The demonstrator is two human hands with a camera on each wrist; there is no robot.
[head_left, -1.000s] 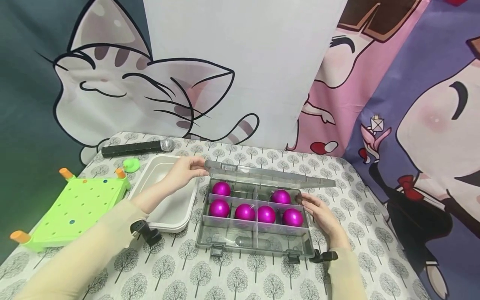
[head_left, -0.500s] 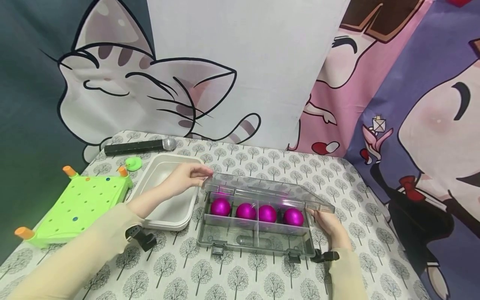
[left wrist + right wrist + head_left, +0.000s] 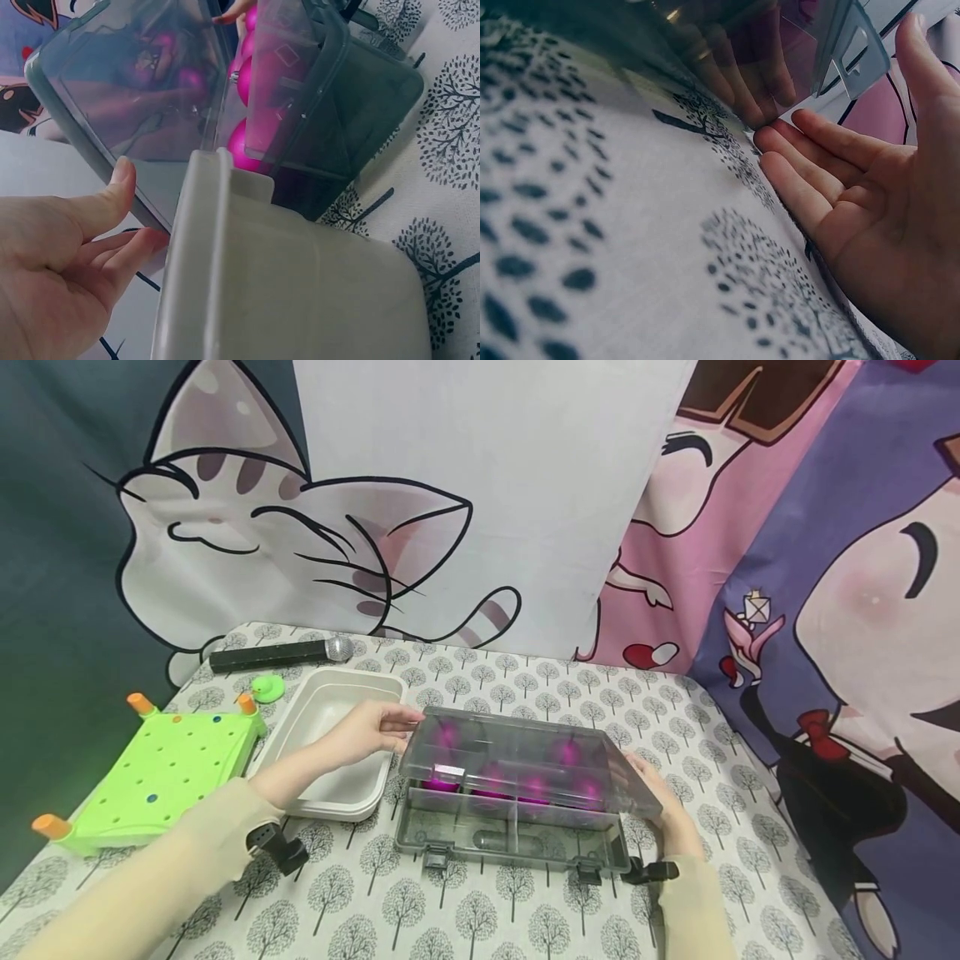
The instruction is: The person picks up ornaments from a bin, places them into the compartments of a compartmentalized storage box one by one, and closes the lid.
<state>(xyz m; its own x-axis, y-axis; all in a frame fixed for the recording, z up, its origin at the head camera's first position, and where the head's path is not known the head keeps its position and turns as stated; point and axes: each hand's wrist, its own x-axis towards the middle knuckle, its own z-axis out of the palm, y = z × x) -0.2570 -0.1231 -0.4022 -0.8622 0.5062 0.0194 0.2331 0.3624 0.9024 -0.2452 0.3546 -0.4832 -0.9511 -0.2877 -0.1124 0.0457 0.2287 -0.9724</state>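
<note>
A clear grey compartment box (image 3: 457, 825) sits on the table with several shiny magenta baubles (image 3: 244, 146) in its back and middle compartments. Its hinged lid (image 3: 525, 743) slants over them, so in the head view they show mostly through the plastic. My left hand (image 3: 365, 731) holds the lid's left edge between thumb and fingers. At the box's right side is my right hand (image 3: 877, 195), its fingers extended with the tips right at the box wall and its thumb raised. Part of that hand is seen through the lid in the head view.
Left of the box stands a white plastic tub (image 3: 300, 806), under my left forearm. Farther left are a green pegboard stand (image 3: 165, 768) with orange feet, a small green duck (image 3: 267, 687) and a black microphone (image 3: 281, 655). Two latches (image 3: 437, 858) hang along the box's front edge.
The lid has swung forward and down over the baubles, my left hand moving slightly down with it. My right hand stays at the box's right side, now partly behind the lid.
</note>
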